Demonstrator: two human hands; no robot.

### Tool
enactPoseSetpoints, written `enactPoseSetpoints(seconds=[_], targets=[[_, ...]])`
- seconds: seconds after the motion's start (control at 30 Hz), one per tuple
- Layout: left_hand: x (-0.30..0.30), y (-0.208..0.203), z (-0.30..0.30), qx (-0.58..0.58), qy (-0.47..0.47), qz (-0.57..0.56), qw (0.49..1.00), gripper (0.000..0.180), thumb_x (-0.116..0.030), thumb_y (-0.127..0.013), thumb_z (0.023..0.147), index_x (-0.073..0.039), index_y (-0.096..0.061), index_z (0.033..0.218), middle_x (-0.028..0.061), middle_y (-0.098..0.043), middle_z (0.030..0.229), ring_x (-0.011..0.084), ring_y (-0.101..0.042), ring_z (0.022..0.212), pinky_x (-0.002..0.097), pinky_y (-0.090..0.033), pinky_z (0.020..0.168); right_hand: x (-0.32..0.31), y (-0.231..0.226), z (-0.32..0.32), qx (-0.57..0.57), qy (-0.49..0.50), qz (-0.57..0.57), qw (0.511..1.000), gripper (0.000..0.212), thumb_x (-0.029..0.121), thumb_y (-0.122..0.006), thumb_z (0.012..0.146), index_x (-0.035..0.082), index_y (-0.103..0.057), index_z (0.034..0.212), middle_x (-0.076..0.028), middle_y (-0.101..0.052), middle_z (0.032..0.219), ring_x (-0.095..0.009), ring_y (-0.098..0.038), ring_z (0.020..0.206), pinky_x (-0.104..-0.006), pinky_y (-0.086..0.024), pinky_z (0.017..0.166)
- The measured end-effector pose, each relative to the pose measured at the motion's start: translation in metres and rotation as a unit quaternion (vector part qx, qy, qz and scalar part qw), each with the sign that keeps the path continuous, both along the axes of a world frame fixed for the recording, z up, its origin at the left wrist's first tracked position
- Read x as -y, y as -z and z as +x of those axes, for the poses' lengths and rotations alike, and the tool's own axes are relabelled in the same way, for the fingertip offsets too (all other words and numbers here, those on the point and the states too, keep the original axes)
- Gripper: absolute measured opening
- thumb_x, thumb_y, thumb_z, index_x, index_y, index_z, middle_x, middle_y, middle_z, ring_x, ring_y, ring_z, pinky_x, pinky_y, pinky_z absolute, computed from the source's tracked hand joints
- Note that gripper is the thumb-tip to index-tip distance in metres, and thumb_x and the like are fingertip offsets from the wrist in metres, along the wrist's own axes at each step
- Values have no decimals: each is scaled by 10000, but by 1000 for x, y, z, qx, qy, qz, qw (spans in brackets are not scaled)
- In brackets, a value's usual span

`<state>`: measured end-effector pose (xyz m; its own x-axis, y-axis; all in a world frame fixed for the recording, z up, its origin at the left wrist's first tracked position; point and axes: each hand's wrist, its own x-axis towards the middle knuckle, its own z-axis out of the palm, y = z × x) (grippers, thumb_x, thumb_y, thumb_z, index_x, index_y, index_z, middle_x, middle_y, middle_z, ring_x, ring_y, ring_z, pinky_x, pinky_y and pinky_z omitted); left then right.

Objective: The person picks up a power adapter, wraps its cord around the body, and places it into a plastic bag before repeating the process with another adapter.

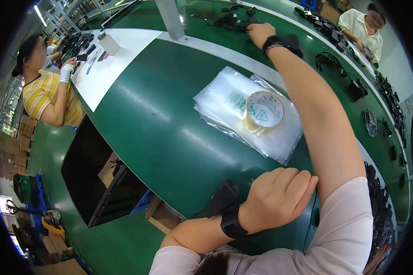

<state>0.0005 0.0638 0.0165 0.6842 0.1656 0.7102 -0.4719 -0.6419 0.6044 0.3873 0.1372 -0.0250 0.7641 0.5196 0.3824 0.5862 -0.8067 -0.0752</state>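
The hands are held apart. The right hand [262, 34] is stretched past the far edge of the green worktop [137, 123] to black cables [232, 21]; its grip is hidden. Over the near end, the left hand [276, 198] is curled, contents hidden. Clear bags [222, 94] are stacked near the far edge under a tape roll [253, 125]. Cardboard [106, 173] is held in a black bin [84, 172] beside the left edge.

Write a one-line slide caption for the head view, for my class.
Right hand stretched toward black cables, left hand near clear plastic bags topped by a tape roll on a green table.
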Motion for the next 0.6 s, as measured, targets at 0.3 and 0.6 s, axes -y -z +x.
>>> enactPoseSetpoints(seconds=[0.3, 0.6], targets=[[5, 2, 2, 2, 4, 2, 1000, 102, -51, -665, 719, -26, -567, 733, 70, -568, 631, 224, -547, 515, 289, -431, 453, 129, -21, 11, -140, -117, 162, 970, 246, 263, -529, 821, 169, -660, 1006, -59, -655, 837, -206, -606, 755, -287, -474, 694], [16, 15, 9, -21, 15, 4, 1000, 84, -73, -650, 746, -34, -576, 744, 87, -573, 645, 236, -543, 503, 304, -423, 451, 246, -127, -16, -218, 98, 384, 892, 269, 326, -523, 834, 112, -639, 948, 16, -576, 765, -76, -476, 559, -207, -361, 432]])
